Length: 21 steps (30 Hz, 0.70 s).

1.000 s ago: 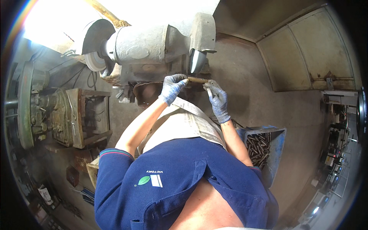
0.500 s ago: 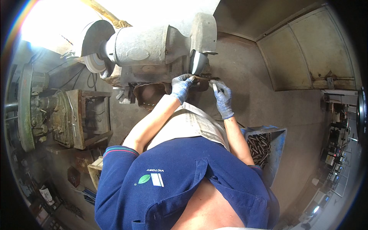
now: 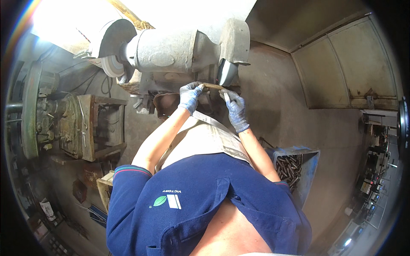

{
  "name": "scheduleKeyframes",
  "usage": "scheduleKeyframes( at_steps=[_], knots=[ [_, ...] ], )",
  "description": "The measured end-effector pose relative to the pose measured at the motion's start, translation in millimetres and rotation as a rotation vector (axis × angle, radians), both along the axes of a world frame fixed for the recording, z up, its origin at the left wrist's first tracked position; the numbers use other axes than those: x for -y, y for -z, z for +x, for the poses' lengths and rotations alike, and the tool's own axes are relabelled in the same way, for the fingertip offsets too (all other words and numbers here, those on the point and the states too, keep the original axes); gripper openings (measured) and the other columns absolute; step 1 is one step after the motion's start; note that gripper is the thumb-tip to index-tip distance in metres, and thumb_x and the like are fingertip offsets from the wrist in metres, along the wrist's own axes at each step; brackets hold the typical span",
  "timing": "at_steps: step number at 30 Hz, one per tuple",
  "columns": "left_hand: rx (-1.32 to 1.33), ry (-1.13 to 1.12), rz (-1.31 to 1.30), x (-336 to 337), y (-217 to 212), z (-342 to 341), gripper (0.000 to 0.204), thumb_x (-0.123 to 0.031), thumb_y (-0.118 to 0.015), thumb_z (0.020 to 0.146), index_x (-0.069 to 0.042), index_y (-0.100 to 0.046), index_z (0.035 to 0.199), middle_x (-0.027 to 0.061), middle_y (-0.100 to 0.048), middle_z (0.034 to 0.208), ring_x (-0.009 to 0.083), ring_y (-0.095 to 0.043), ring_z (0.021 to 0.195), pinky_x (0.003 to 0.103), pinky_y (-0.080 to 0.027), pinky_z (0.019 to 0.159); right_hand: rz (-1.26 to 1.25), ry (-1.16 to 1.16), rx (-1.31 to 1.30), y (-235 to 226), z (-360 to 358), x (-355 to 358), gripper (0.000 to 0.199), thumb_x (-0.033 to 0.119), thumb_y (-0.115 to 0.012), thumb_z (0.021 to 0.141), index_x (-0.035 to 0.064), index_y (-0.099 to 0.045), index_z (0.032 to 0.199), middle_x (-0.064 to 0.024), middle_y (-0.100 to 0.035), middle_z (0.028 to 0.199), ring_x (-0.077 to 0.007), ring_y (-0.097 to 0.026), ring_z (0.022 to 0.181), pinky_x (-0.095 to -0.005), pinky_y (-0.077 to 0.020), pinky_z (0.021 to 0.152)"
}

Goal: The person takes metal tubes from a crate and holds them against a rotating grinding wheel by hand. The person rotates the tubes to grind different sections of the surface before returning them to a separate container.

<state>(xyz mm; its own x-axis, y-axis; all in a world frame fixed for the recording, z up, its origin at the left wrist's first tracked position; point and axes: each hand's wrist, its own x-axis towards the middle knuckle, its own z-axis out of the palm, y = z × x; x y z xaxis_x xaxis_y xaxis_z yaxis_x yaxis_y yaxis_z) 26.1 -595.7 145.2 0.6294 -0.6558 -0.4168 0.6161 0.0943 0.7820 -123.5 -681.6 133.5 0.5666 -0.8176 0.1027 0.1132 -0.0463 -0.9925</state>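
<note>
Slim rod (image 3: 212, 86) held at both ends below a bench grinder (image 3: 164, 52)

The rod, brownish and apparently metal, lies nearly level in the upper middle of the frame, its right end slightly lower than its left. The left hand (image 3: 189, 97), in a grey-and-blue work glove, has its fingers closed around the left end, thumb pointing along the rod. The right hand (image 3: 236, 110), gloved alike, pinches the right end between thumb and fingers. Just above the rod's right part hangs the lower tip of a grey grinding wheel (image 3: 227, 73), under a rounded guard (image 3: 235, 40); whether rod and wheel touch cannot be told from here.

The grinder's grey cylindrical motor housing stretches across the upper middle, with a paler wheel (image 3: 112, 66) at its left end. Right of centre, beside the right forearm, a blue bin (image 3: 311, 173) holds a heap of dark, slim metal pieces (image 3: 289, 170). A greenish machine (image 3: 32, 115) stands at the left edge, next to a rusty metal frame (image 3: 88, 128). A panelled, stained metal cabinet (image 3: 341, 68) fills part of the upper right. Between the forearms, a pale printed apron (image 3: 205, 138) covers the person's lap, below a navy shirt (image 3: 196, 187).
</note>
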Motion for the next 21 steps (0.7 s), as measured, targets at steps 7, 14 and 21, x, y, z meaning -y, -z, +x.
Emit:
scheduleKeyframes(
  at_steps=[7,14,21],
  knots=[
    [0.013,0.140,0.112,25,-3,-24,0.008,-0.004,-0.060,0.085,0.003,-0.062,0.085,0.0093,-0.064,0.073,0.0155,-0.063,0.063,0.025,-0.048,0.048,0.088,0.031,-0.166,7,-33,24,0.017,0.010,-0.056,0.089,-0.0055,-0.064,0.092,-0.0117,-0.064,0.095,-0.0176,-0.061,0.086,-0.0327,-0.0493,0.087],
    [-0.075,0.089,0.063,34,9,-29,0.008,-0.003,-0.061,0.084,0.004,-0.062,0.086,0.0104,-0.064,0.074,0.0182,-0.063,0.061,0.027,-0.049,0.049,0.165,0.070,-0.064,-2,-36,22,0.016,0.013,-0.060,0.087,-0.0013,-0.067,0.085,-0.0001,-0.064,0.080,-0.0069,-0.053,0.074,-0.0243,-0.0434,0.071],
    [0.020,0.053,0.109,20,7,-5,0.005,0.003,-0.060,0.082,0.006,-0.063,0.080,0.0097,-0.063,0.072,0.0156,-0.058,0.059,0.028,-0.052,0.056,0.140,-0.030,-0.061,13,-14,11,0.017,0.011,-0.057,0.088,-0.0025,-0.065,0.096,-0.0125,-0.065,0.098,-0.0173,-0.062,0.091,-0.0285,-0.0486,0.086]
  ],
)
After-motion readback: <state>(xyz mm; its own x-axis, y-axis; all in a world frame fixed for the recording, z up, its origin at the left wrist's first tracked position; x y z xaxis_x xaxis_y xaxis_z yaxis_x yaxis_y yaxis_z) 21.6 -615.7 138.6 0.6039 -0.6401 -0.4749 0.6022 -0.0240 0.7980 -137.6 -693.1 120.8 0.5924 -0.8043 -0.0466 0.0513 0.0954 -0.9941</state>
